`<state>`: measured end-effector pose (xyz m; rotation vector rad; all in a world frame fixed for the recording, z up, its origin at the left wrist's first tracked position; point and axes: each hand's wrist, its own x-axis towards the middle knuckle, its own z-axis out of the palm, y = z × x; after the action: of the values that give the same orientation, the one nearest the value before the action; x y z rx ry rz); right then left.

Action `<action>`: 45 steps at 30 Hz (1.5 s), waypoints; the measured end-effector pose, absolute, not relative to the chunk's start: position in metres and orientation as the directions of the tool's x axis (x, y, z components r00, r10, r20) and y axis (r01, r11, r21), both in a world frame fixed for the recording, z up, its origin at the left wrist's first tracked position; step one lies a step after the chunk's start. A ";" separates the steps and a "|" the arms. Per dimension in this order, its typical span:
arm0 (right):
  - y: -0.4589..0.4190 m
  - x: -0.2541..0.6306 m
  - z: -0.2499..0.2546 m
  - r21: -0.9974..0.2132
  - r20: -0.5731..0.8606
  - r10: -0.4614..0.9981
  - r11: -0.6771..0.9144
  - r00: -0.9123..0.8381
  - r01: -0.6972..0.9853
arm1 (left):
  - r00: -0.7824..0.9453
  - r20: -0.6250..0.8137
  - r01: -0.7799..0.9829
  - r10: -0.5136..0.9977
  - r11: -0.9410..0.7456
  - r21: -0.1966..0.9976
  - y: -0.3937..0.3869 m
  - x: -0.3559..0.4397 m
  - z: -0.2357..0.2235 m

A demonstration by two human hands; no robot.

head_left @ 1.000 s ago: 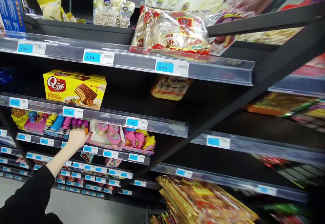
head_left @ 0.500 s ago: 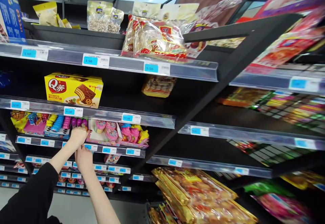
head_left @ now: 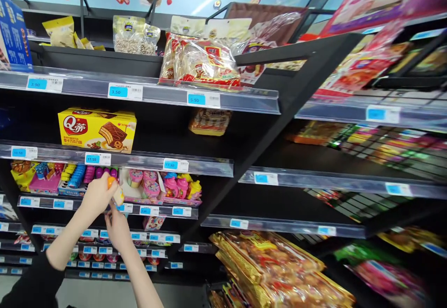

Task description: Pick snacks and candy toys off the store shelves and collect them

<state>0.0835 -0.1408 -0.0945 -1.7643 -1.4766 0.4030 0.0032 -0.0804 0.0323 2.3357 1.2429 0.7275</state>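
Observation:
My left hand (head_left: 98, 195) is closed around a small orange-topped candy container (head_left: 118, 196) with a pale, yellowish body, held in front of the snack shelf. Just below it, my right hand (head_left: 118, 228) is raised with its fingers partly apart, their tips close to the container's lower end; whether they touch it I cannot tell. Behind my hands, a row of purple capped items (head_left: 106, 172) is partly covered by the left hand. To the right sits an open pink box (head_left: 134, 191) holding round pink tubs (head_left: 151, 184).
A yellow cake box (head_left: 98, 130) stands one shelf above. Pink and yellow swirl-topped toys (head_left: 181, 186) fill a box farther right. Clear price-tag rails (head_left: 202, 164) edge the shelves. Large gold snack packs (head_left: 275, 266) are stacked at lower right, beside a slanting black shelf upright (head_left: 272, 135).
My left hand has drawn back slightly, bringing the orange-topped container into view. My right hand has moved a little lower, apart from the left. The camera view has shifted slightly.

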 end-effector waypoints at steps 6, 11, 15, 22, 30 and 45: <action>-0.236 0.074 -0.068 -0.982 0.109 0.946 0.150 0.306 -0.112 | 0.694 0.191 0.144 0.695 -0.393 0.908 -0.110 -0.034 0.026; -0.271 0.063 -0.050 -0.909 -0.022 0.975 0.073 0.221 -0.411 | 0.783 0.166 -0.129 0.600 -0.104 0.986 -0.127 -0.030 0.024; -0.275 0.056 -0.049 -0.886 -0.084 0.952 0.064 0.293 -0.460 | 0.796 0.151 -0.155 0.586 -0.045 0.987 -0.138 -0.024 0.024; -0.280 0.046 -0.043 -0.596 -0.133 0.981 0.035 0.141 -0.803 | 0.800 0.351 -0.319 0.487 -0.150 0.936 -0.135 -0.024 0.009; -0.274 0.049 -0.050 -0.696 -0.125 0.962 0.087 0.241 -0.712 | 0.717 0.304 -0.420 0.627 0.041 0.907 -0.153 -0.014 -0.009; -0.275 0.040 -0.051 -0.881 -0.148 0.916 0.049 0.373 -0.470 | 0.745 0.125 -0.549 0.655 0.497 0.672 -0.181 0.002 -0.001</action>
<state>0.0400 -0.2749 -0.0507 -1.0489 -0.5342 1.1356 0.0025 -0.1807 -0.0015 0.7550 0.1546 0.7329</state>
